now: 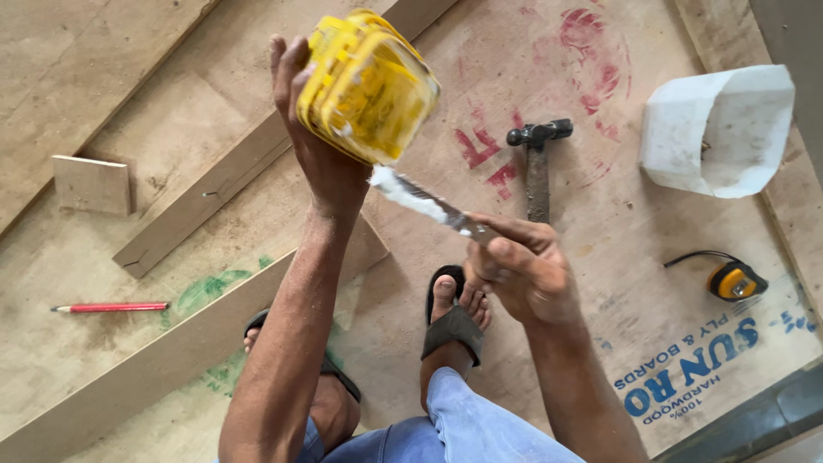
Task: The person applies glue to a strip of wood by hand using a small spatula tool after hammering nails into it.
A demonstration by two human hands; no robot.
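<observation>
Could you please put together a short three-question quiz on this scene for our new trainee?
1. Which hand holds the yellow tub?
2. True or false: the hammer lies on the plywood sheet, apart from both hands.
3. What coats the blade held in the right hand: A) white paste, B) red paint, C) nothing?

Key: 1. The left hand, tilting it. 2. True. 3. A.

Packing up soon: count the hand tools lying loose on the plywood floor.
3: a hammer right of the yellow tub, a tape measure far right, a red pencil far left. Others may lie out of frame.
</observation>
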